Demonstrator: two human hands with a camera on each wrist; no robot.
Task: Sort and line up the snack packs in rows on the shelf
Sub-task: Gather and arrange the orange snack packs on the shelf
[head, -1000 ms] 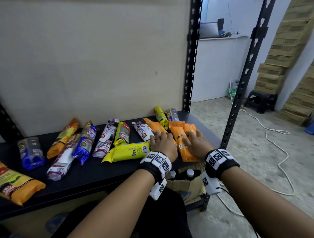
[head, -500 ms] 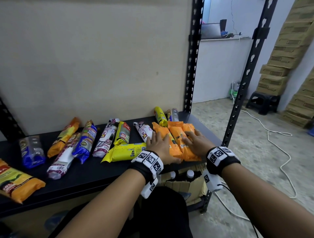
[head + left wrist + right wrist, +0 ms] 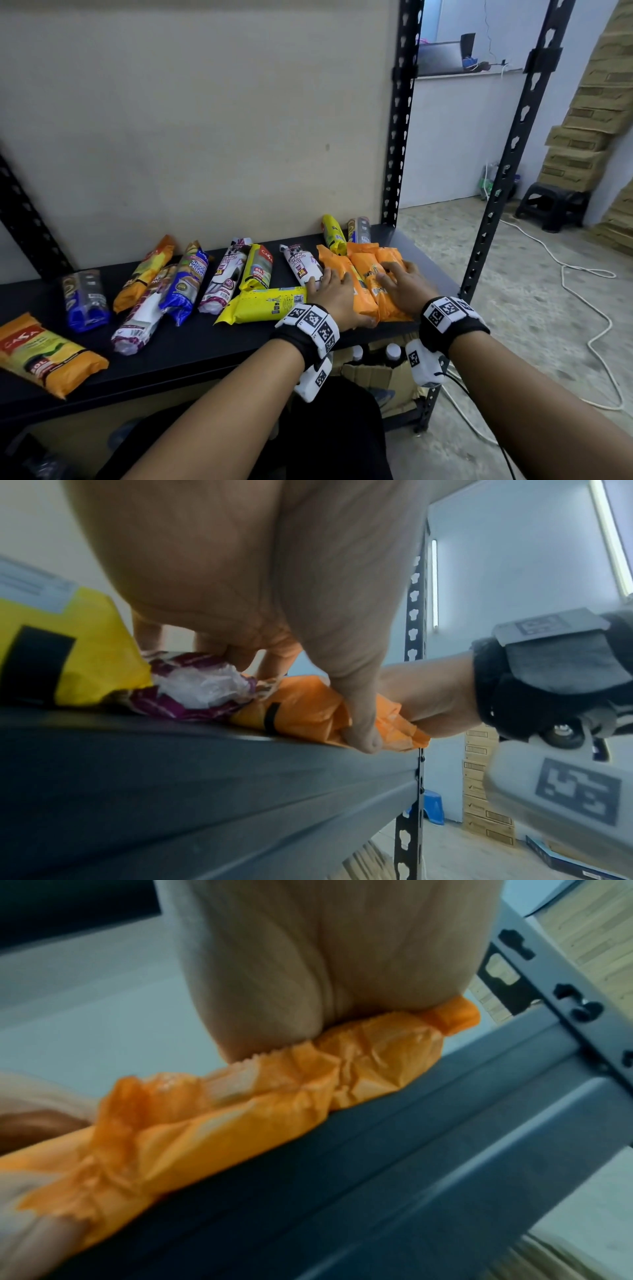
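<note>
Shelf (image 3: 191,346): black metal shelf board; carries all the packs.
Orange packs (image 3: 368,284): three side by side at the right end, long axes running front to back, near ends at the front edge; sides touching.
Left hand (image 3: 337,294): palm down on the leftmost orange pack; fingers (image 3: 313,282) spread and nearly straight, reaching onto the white-and-purple pack (image 3: 301,263); thumb (image 3: 359,723) pressed against the near end of the orange pack at the shelf lip. Nothing gripped.
Right hand (image 3: 404,286): flat on the two right orange packs, fingers extended, pressing rather than grasping; the right wrist view shows the heel of the palm on the crumpled wrapper ends.
Yellow pack (image 3: 262,305): lying crosswise, its end just beside the left hand; not in line.
Remaining packs: yellow-green (image 3: 257,270), blue (image 3: 186,284), dark blue (image 3: 85,301), large orange-and-yellow (image 3: 44,356) and others scattered at mixed angles to the left; two more (image 3: 342,233) behind the orange group.
Stage (judged): squaring up the orange row; most sorting not yet done.
Risk: orange ends sit at the front lip, so a backward drag could tip a pack off.
Risk: slick wrappers may ride over each other under sideways pressure.
Risk: left fingers may nudge the white-and-purple pack askew.
</note>
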